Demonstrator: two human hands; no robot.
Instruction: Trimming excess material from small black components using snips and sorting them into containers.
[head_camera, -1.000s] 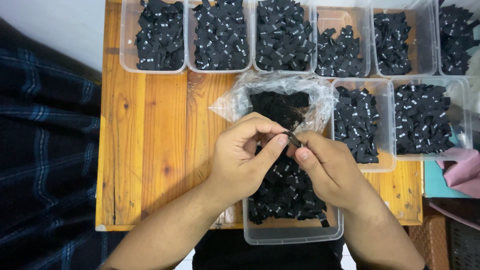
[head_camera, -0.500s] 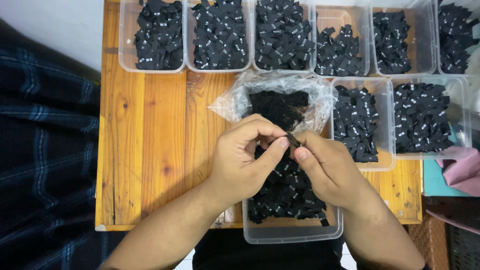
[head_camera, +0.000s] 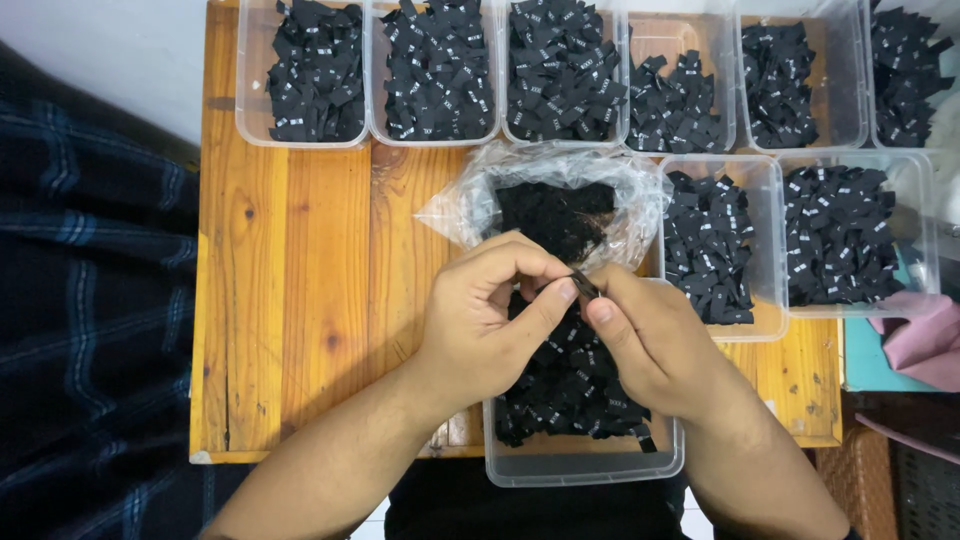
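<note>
Little had shifted since the earlier frames: both hands stayed pinched together over the near tub, with the left thumb slid slightly along the small piece held between them.

At far left, dark blue plaid cloth (head_camera: 90, 300) lay beside the orange wooden tabletop (head_camera: 300, 300). Along the far edge of the tabletop stood a row of clear plastic tubs of small black fabric labels, the leftmost one (head_camera: 303, 72) near the corner. Toward the middle sat a crumpled clear plastic bag (head_camera: 560, 205), open and holding a dark heap of labels.

The left hand (head_camera: 485, 315) was closed, thumb and forefinger gripping one end of a small black fabric label (head_camera: 583, 285). The right hand (head_camera: 655, 340) was likewise closed, its thumb and forefinger pinching the other end of the same label, so the fingertips of both hands met around it. The label was held just above the clear rectangular plastic tub (head_camera: 585, 465) at the near edge of the tabletop, which was part-filled with more black labels, and just in front of the bag.

To the right stood two more clear tubs of labels (head_camera: 715, 250) (head_camera: 845, 235), side by side. Pink cloth (head_camera: 925, 340) lay beyond them at the far right.
</note>
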